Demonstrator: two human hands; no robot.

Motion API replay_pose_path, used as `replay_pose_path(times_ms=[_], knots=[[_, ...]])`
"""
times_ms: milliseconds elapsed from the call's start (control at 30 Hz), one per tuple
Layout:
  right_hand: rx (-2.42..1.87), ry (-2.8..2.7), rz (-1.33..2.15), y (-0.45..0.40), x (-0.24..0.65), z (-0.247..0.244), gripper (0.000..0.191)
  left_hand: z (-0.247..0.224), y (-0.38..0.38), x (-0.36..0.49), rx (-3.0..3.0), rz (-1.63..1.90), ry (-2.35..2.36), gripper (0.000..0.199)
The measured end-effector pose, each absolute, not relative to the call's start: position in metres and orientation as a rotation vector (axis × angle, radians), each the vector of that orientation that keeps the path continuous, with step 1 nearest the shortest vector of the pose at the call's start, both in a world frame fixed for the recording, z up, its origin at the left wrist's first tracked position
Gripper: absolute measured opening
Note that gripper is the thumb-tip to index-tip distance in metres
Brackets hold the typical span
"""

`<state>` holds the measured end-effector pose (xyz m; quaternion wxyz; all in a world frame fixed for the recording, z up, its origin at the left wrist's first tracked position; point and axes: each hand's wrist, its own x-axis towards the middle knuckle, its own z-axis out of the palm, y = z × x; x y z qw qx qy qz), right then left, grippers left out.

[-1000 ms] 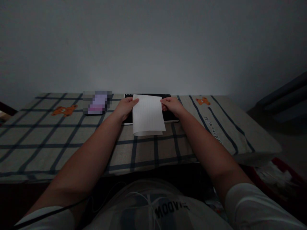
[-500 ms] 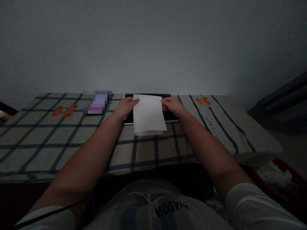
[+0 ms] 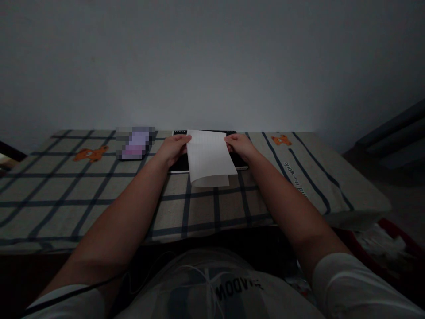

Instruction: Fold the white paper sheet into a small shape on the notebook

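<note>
A sheet of lined white paper is held up between my two hands, its lower part curling back on itself in a loose fold. My left hand pinches its upper left edge with the thumb on top. At the upper right edge, my right hand has the paper between thumb and fingers. Under the paper and both hands lies a flat black notebook with a row of white marks along its far edge; the paper hides most of it.
The table has a checked cloth with orange bear prints. A phone, partly pixelated, lies left of my left hand. Behind the table rises a plain wall. A red container with crumpled white stuff stands low at the right.
The paper has shifted slightly right, and its lower right corner has swung outward and up, so the bottom fold gapes wider. Both hands keep their pinch on it.
</note>
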<state>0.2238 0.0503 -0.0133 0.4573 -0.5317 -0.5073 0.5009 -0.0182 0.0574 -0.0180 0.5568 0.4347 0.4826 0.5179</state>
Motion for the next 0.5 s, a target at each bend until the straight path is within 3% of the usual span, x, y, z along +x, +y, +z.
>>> replay_pose_path(times_ms=[500], knots=[[-1.366,-1.291,1.169,0.0496,0.2224,-0.0143,0.034,-0.0270,0.0641,-0.0179,1.153,1.353,1.327,0.005]])
